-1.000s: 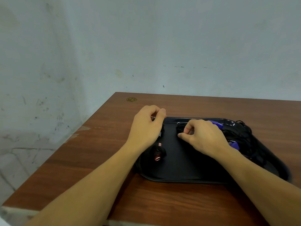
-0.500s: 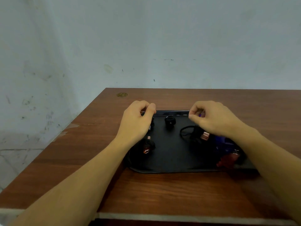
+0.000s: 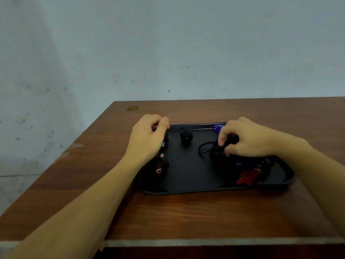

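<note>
Black cable (image 3: 216, 155) pinched by curled right hand (image 3: 248, 141).

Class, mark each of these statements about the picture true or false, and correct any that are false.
1. The black tray sits on a wooden table. True.
2. The right hand lies flat on the table, away from the tray. False: its fingers are curled and it grips a black cable bundle over the tray.
3. A red item lies near the tray's right end. True.
4. The left hand holds the small coiled black cable. False: that coil lies on its own in the tray, apart from both hands.
</note>
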Action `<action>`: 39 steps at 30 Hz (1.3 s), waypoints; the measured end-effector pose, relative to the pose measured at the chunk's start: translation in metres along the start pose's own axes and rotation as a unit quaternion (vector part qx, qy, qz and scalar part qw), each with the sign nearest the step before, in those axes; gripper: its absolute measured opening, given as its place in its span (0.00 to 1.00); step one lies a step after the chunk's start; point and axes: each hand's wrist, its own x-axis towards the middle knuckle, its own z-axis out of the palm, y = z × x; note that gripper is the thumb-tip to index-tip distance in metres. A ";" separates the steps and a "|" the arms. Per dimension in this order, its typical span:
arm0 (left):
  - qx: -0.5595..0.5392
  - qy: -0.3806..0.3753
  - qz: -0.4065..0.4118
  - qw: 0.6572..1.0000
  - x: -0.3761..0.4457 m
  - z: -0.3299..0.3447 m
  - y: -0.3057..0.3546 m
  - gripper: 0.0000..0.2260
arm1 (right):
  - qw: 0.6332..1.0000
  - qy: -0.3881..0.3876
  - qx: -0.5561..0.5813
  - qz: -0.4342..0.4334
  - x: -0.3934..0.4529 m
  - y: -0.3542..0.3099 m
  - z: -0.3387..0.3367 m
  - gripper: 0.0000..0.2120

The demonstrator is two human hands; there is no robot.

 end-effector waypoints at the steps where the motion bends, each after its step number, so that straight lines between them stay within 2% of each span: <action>1: 0.002 -0.001 0.001 1.000 0.000 0.000 0.000 0.12 | 0.999 -0.033 -0.021 0.012 0.000 0.003 0.000 0.08; 3: 0.003 -0.002 0.007 1.000 -0.001 0.000 0.001 0.13 | 0.997 -0.063 -0.046 0.019 0.001 0.009 0.003 0.10; 8: 0.020 -0.014 0.014 1.000 -0.004 0.000 0.005 0.12 | 0.998 0.045 -0.035 -0.007 -0.003 0.012 0.002 0.07; 12: 0.033 -0.027 0.023 0.999 -0.006 0.000 0.008 0.12 | 0.980 0.168 0.103 -0.033 -0.003 0.003 -0.009 0.03; 16: 0.020 -0.033 0.030 0.999 -0.007 0.000 0.009 0.12 | 0.935 0.211 0.284 0.008 0.000 -0.011 -0.020 0.04; 19: -0.007 -0.032 0.038 0.999 -0.008 -0.001 0.012 0.10 | 0.929 0.212 0.302 -0.023 -0.002 -0.022 -0.023 0.07; 23: -0.091 -0.046 0.055 0.993 -0.009 -0.004 0.023 0.08 | 0.956 0.204 0.196 -0.072 -0.002 -0.038 -0.015 0.11; 26: -0.131 -0.078 0.078 0.985 -0.014 -0.006 0.031 0.06 | 0.966 0.174 0.165 -0.097 0.003 -0.052 -0.008 0.12; 30: -0.132 -0.115 0.104 0.979 -0.016 -0.004 0.030 0.05 | 0.964 0.150 0.172 -0.136 0.009 -0.063 -0.002 0.11; 35: -0.119 -0.152 0.090 0.977 -0.011 -0.007 0.020 0.08 | 0.961 0.146 0.187 -0.142 0.016 -0.067 0.000 0.10; 39: -0.136 -0.134 0.080 0.978 -0.008 -0.007 0.019 0.11 | 0.957 0.151 0.218 -0.118 0.021 -0.064 -0.004 0.15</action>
